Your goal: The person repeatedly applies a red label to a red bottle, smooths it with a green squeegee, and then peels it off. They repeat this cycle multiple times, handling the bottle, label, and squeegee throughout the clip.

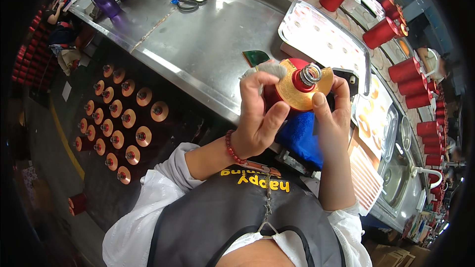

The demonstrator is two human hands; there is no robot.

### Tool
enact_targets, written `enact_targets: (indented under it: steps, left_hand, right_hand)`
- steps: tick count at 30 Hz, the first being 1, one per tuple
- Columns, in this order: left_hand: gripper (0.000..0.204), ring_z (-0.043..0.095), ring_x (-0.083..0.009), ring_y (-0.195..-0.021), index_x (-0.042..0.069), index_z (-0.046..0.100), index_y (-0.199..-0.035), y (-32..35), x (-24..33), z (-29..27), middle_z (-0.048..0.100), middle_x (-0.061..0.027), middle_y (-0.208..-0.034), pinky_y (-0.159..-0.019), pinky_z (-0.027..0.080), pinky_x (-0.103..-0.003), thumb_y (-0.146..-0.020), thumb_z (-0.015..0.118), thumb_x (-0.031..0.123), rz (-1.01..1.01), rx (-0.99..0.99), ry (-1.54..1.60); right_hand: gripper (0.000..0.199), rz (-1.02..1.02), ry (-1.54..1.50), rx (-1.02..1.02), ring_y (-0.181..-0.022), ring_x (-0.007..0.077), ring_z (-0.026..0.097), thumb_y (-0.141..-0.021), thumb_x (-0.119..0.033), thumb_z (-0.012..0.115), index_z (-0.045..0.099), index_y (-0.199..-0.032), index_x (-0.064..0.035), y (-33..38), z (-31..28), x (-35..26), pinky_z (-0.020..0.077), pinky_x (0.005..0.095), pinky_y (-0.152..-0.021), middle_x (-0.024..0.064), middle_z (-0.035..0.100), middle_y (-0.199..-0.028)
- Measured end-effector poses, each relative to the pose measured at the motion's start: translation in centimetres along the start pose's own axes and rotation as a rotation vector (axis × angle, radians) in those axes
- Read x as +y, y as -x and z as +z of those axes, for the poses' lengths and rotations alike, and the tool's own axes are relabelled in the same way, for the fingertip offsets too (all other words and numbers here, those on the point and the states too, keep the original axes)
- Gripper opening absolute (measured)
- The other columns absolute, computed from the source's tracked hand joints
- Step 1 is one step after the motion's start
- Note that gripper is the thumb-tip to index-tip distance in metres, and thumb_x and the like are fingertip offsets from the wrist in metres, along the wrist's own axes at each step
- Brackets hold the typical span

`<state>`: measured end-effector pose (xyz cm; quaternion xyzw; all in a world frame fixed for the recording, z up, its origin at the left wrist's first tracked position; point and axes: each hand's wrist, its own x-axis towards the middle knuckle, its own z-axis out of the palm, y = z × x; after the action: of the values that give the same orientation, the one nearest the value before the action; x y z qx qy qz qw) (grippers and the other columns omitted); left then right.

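A red bottle (296, 64) with a bare clear screw neck is held up in front of my chest. Around its shoulder lies a gold ring-shaped label (293, 90), whose right end stands away from the bottle. My left hand (258, 111) is closed round the bottle's left side, its thumb by the label's lower edge. A grey cloth (269, 70) is bunched at the fingers of that hand. My right hand (332, 109) pinches the label's right part between thumb and fingers. The bottle's lower body is mostly hidden behind the hands.
Several red bottles with gold shoulders (115, 139) stand at lower left. On the steel table (213, 34) lie black scissors (189, 2) and a purple bottle (103, 1). A tray with white sheets (321, 34) and sheets of gold labels (371, 113) sit at right, near a sink (396, 183).
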<state>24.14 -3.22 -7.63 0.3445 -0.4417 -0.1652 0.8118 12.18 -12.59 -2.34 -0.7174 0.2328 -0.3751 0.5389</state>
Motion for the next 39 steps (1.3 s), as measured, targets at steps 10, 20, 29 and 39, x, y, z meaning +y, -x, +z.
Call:
enact_targets:
  steps: [10,20,29,39]
  left_hand:
    - [0.048,0.043,-0.0191,-0.113,0.001,0.032,-0.131,0.3,-1.3,0.8,0.04,-0.0132,-0.121,-0.104,0.037,-0.035,-0.096,0.063,0.01,-0.078,0.007,-0.207]
    - [0.023,0.038,-0.0454,-0.133,0.011,0.056,-0.105,2.9,-0.7,-1.8,0.052,-0.0217,-0.131,-0.118,0.011,-0.065,-0.092,0.07,0.025,0.342,-0.207,-0.864]
    - [0.066,0.044,-0.0358,-0.125,-0.002,0.032,-0.138,0.0,-1.4,0.3,0.042,-0.024,-0.134,-0.109,0.033,-0.046,-0.096,0.065,0.037,-0.083,-0.039,-0.288]
    - [0.056,0.049,-0.0256,-0.119,-0.001,0.034,-0.137,-1.6,-1.0,0.4,0.044,-0.0177,-0.131,-0.106,0.039,-0.038,-0.089,0.059,0.013,-0.239,-0.091,-0.195]
  right_hand:
    - [0.018,0.048,-0.105,0.022,-0.107,0.0134,0.054,-0.099,-0.017,0.065,0.059,-0.106,-0.0023,-0.5,-0.7,1.6,0.0405,0.0292,-0.099,0.0068,0.062,-0.113]
    - [0.026,-0.012,-0.062,0.065,-0.101,0.014,0.054,-0.1,-0.015,0.06,0.061,-0.12,0.0013,-0.4,0.2,2.0,0.0417,0.0275,-0.094,0.0066,0.057,-0.108]
    - [0.028,-0.015,0.051,0.092,-0.101,0.0158,0.055,-0.097,-0.018,0.067,0.06,-0.116,0.0007,0.0,0.4,1.6,0.0419,0.0288,-0.095,0.0069,0.057,-0.108]
    - [0.02,-0.049,-0.114,-0.007,-0.117,0.0189,0.054,-0.094,-0.016,0.07,0.06,-0.104,-0.0013,-0.6,-1.4,1.3,0.0375,0.0341,-0.106,0.0118,0.06,-0.123]
